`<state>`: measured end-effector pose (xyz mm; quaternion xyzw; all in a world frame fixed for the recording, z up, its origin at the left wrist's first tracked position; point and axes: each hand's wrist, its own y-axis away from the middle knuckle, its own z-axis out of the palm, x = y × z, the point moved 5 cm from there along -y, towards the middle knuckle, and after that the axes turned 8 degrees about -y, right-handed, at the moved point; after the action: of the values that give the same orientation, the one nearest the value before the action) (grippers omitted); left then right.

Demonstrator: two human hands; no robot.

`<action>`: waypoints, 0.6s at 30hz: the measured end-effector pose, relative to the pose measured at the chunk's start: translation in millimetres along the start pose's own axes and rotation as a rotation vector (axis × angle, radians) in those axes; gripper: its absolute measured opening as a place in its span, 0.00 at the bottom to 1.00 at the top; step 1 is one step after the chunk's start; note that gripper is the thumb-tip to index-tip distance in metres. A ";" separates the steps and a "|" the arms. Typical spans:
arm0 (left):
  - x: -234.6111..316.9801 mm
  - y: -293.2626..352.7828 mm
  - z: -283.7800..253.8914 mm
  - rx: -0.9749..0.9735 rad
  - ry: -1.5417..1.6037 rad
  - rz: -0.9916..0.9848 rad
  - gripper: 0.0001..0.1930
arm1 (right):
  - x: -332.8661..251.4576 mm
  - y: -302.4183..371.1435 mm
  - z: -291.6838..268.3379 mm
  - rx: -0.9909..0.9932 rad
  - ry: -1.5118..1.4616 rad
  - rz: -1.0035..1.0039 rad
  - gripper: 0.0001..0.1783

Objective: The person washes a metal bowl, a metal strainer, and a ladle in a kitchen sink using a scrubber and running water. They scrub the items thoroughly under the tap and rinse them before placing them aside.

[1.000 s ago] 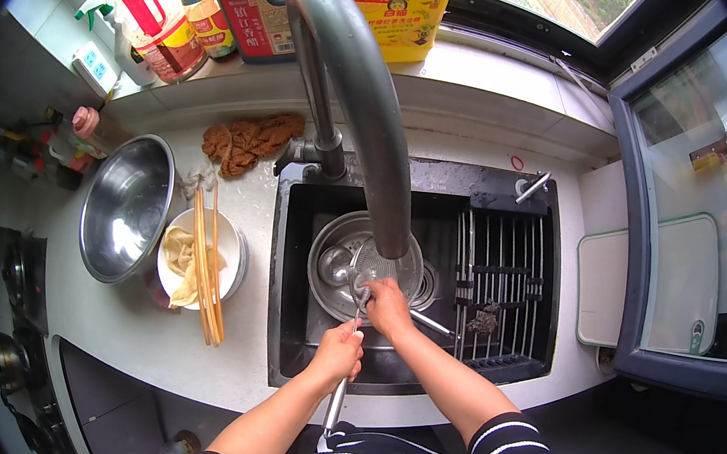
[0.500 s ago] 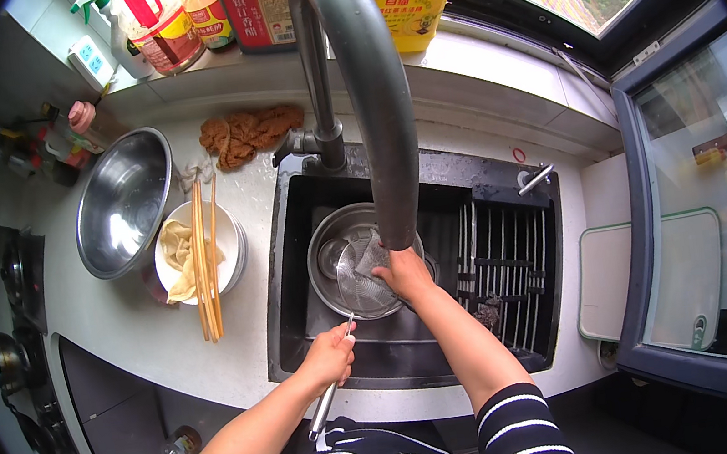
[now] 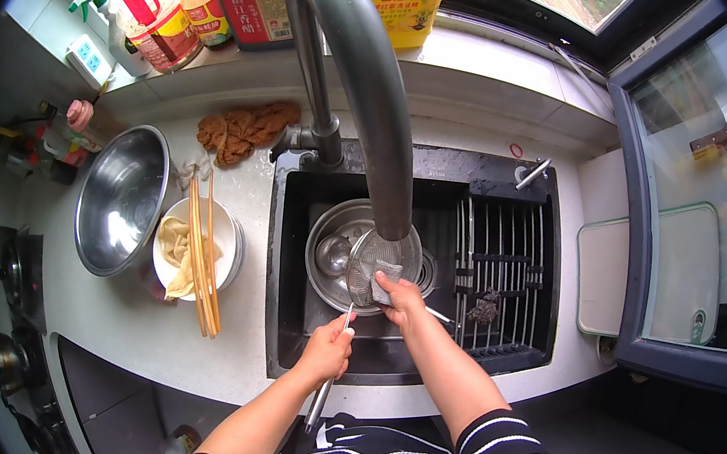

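Note:
My left hand [image 3: 328, 349] is closed round the metal handle of a mesh strainer [image 3: 359, 273], whose handle end reaches back toward my body. The strainer's round mesh is tilted over a steel basin [image 3: 312, 266] in the sink. With my right hand [image 3: 404, 301] I pinch a small grey cloth [image 3: 385, 283] against the mesh. A ladle [image 3: 333, 255] lies in the basin, its bowl showing left of the strainer. The black faucet [image 3: 386, 150] arches just above, its mouth close to the mesh; I cannot tell whether water runs.
A wire drying rack [image 3: 503, 273] fills the right of the black sink, a dark scrubber [image 3: 483, 309] on it. At left, chopsticks [image 3: 200, 258] rest across a white bowl [image 3: 238, 266] beside a big steel bowl [image 3: 123, 203]. A brown cloth [image 3: 248, 132] lies behind. The window [image 3: 700, 201] swings inward at right.
My right hand has drawn back toward me with the grey cloth, out from under the faucet. The strainer has tilted and shifted right, uncovering the ladle's bowl.

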<state>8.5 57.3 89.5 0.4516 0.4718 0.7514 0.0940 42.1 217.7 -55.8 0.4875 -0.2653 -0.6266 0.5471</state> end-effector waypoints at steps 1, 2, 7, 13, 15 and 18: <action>-3.5 1.5 -2.1 -0.012 -0.014 -0.020 0.22 | -13.3 -3.4 0.3 -0.084 0.112 -0.060 0.11; -6.5 2.8 -4.0 -0.024 -0.028 -0.040 0.22 | -32.0 -7.0 -1.7 -0.081 0.294 -0.167 0.09; -23.3 -0.9 -7.2 -0.011 -0.216 -0.063 0.21 | -106.9 21.8 65.8 -0.401 1.417 -0.783 0.15; 2.0 -4.2 -16.6 0.362 -0.567 0.221 0.19 | -132.7 71.5 75.3 -0.257 1.149 -1.218 0.18; 6.4 -4.9 -16.1 0.399 -0.546 0.194 0.18 | -124.4 67.5 45.9 -0.102 0.933 -1.134 0.18; -6.2 -12.7 -11.7 0.345 -0.545 0.201 0.15 | -86.1 22.6 -26.2 -0.046 0.555 -0.699 0.16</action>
<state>-0.6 53.3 74.1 0.6894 0.5025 0.5177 0.0643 69.0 298.4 -18.7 0.6852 0.0864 -0.6251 0.3639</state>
